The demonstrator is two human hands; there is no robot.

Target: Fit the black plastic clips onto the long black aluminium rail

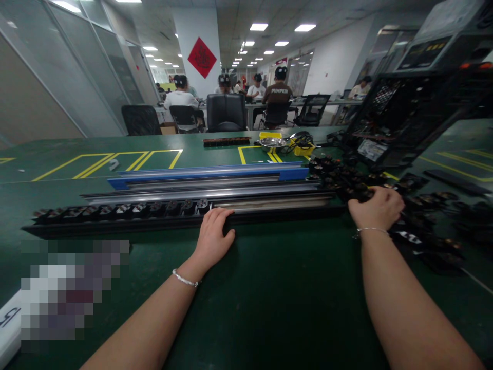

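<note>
My left hand [216, 232] lies over the near edge of a long black rail [285, 215], its thumb apart from the fingers. Just beyond its fingertips is the end of a row of small black parts with shiny round tops [139, 207], set side by side along the rail's left half. To the right, my right hand [379, 206] has its fingers curled down at a heap of loose black parts [339, 174]. Its fingertips are partly hidden, so what they grip cannot be made out.
Behind the rail lie a silver-grey rail [215, 193] and a blue-edged one [200, 172]. Farther back are a metal bowl [273, 144], a yellow bin [302, 148] and a dark strip [226, 142]. An open computer case [400, 113] stands at right. People sit at desks beyond.
</note>
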